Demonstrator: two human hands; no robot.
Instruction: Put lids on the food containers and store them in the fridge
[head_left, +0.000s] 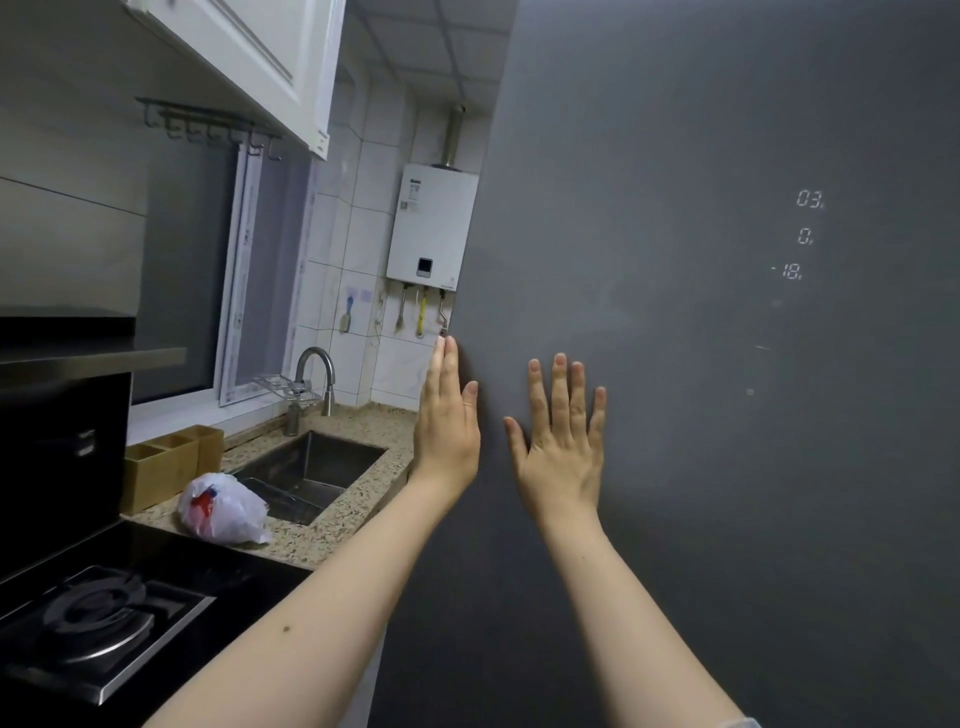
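Both hands, left (445, 421) and right (563, 436), flat with fingers straight on fridge door (701, 467) at frame centre; door shut, no containers visible, task probably near end.

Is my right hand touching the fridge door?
Touching. The head view shows the right hand flat on the fridge door, fingers spread, no gap showing.
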